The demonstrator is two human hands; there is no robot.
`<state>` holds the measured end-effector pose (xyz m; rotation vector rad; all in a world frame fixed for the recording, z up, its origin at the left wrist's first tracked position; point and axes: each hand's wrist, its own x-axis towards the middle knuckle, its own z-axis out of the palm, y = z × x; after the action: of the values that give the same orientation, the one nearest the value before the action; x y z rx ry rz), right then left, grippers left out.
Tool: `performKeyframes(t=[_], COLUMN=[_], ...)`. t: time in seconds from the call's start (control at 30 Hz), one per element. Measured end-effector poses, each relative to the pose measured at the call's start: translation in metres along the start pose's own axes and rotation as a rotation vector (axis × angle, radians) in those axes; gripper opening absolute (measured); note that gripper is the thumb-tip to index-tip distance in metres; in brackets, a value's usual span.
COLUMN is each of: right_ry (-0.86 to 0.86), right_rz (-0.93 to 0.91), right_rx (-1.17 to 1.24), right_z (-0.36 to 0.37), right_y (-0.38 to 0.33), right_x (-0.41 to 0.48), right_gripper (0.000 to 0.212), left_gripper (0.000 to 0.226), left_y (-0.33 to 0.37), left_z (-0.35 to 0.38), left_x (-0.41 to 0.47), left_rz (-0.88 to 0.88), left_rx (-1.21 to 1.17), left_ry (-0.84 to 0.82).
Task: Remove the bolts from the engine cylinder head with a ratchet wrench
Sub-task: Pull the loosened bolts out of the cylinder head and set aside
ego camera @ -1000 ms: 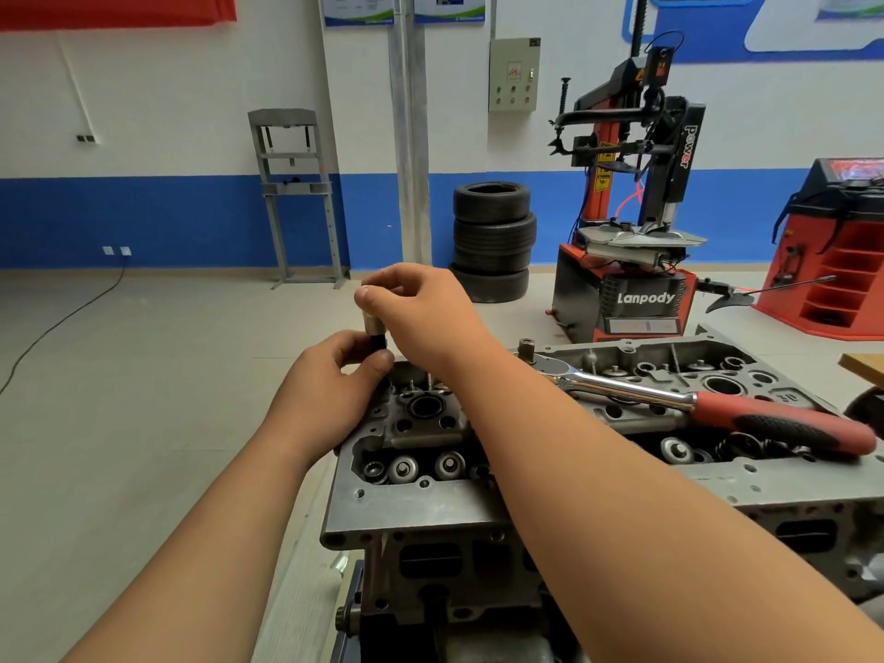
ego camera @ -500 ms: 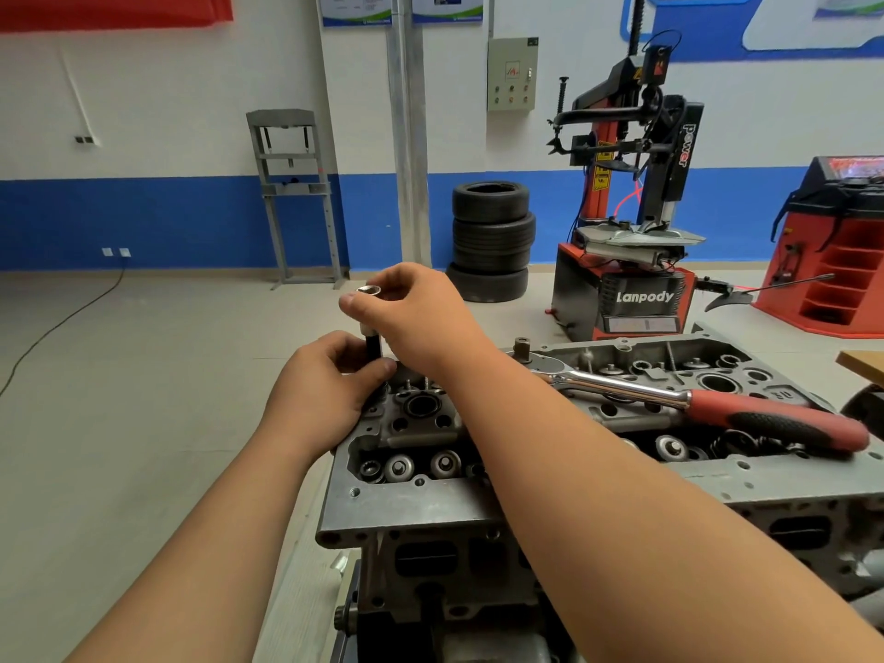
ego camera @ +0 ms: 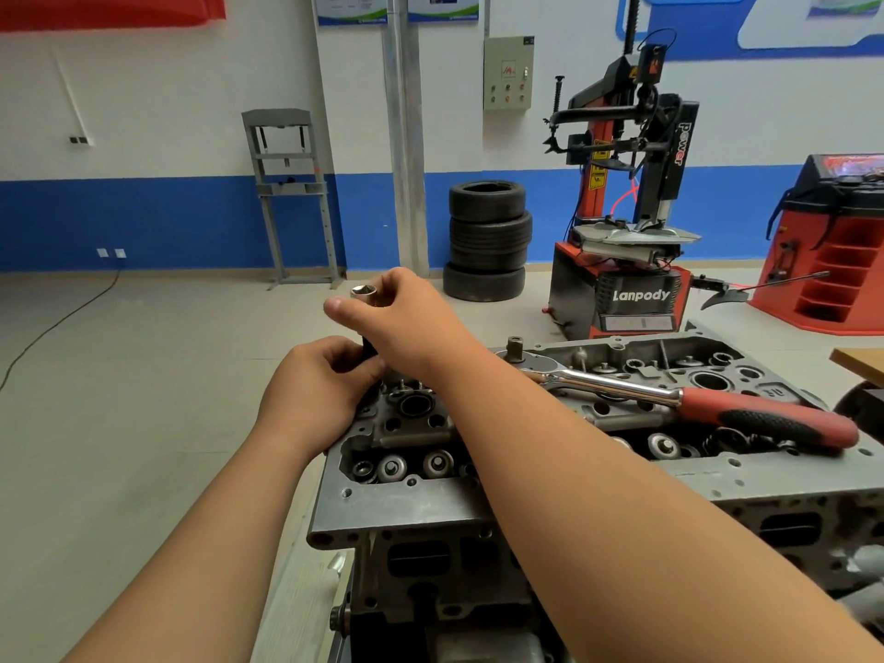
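1. While the wrench (ego camera: 693, 399) lies idle at three o'clock on the cylinder head (ego camera: 406, 507), my right hand (ego camera: 406, 323) pinches a socket (ego camera: 364, 291) atop a bolt (ego camera: 369, 345).
2. My left hand (ego camera: 325, 380) grips its shank; nearly out, I judge.

Bare to frame edge: left forearm (ego camera: 205, 543), right forearm (ego camera: 622, 495); likewise bare: left grip (ego camera: 315, 390), right grip (ego camera: 406, 318).

Grey cast cylinder head (ego camera: 397, 507): beneath left hand (ego camera: 315, 390) and right hand (ego camera: 406, 323). Chrome ratchet wrench (ego camera: 693, 399), red-black grip: flat on it, right of right hand. Dark upright bolt (ego camera: 368, 346), silver-capped: gripped by both.
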<state>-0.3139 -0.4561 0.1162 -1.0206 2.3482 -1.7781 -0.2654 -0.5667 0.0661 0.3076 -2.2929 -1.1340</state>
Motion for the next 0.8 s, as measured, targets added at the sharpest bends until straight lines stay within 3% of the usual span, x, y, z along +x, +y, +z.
performKeyframes(t=[0.23,0.33,0.47,0.73,0.8], right_ry=[0.007,-0.066,-0.012,0.024,-0.01], right_rz=[-0.09,-0.043,-0.01,-0.065,-0.045], right_rx=[-0.008,0.085,0.053,-0.006,0.06], right_z=[-0.0027,0.0,0.0012,-0.0023,-0.0027], right_y=[-0.002,-0.0035,-0.0028,-0.001,-0.0036], right_x=[0.0003,0.0002,0.0022,0.0012,0.0015], right_gripper=[0.012,0.024,0.035,0.019,0.026], left_gripper=[0.009,0.024,0.007,0.011,0.007], left_y=[-0.005,-0.0061,-0.0064,-0.0061,-0.0068], left_z=[-0.0007,-0.0028,-0.002,0.0004,0.0001], left_x=[-0.0003,-0.0013,-0.0003,0.0022,0.0024], left_rz=[0.03,0.039,0.031,0.021,0.03], left_rx=[-0.043,-0.059,-0.068,-0.038,-0.042], left_ry=[-0.065,-0.096,-0.047,0.002,-0.043])
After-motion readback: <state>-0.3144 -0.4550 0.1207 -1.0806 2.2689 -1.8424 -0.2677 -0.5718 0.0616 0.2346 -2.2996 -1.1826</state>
